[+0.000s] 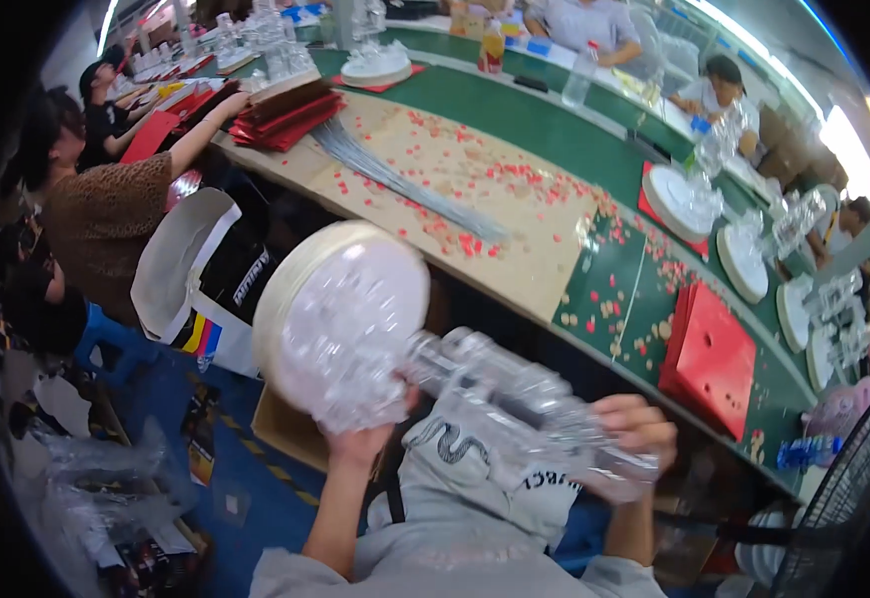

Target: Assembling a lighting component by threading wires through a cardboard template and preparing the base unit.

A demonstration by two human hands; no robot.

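Observation:
Across my lap I hold a transparent plastic piece (510, 389) with several lobes, joined to a thick round white base (286, 299). It is tilted, the base up to the left and the far end down to the right. My left hand (363, 431) grips it from below, by the base and the crinkled transparent plastic on its face; some of those fingers are hidden. My right hand (639, 431) is wrapped round the far end of the transparent part. Whether the plastic at the base is film or moulded, I cannot tell.
A green table (614, 289) carries red card sheets (709, 359), a bundle of grey wires (405, 184), scattered red bits and similar white-based pieces (684, 199). A fan (859, 468) stands at right. A person in brown (106, 214) reaches over at left, near a white bin (181, 264).

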